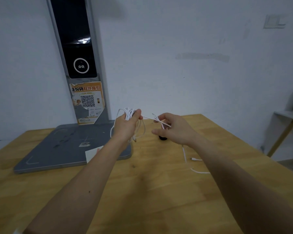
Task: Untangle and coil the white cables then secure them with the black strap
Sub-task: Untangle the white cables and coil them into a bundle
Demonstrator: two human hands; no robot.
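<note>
My left hand (125,125) grips a bundle of coiled white cables (129,113), with loops hanging below the hand above the table. A strand runs from the bundle rightward to my right hand (173,128), which pinches the white cable strand (159,121) between thumb and fingers. Loose cable ends (195,159) lie on the wooden table beneath my right forearm. A small black strap (163,137) sits on the table just under my right hand, partly hidden by it.
A grey scanner stand with a flat base (57,149) and an upright column (79,53) stands at the back left of the wooden table (142,191). A white card (92,155) lies on the base. A shelf (284,119) stands right.
</note>
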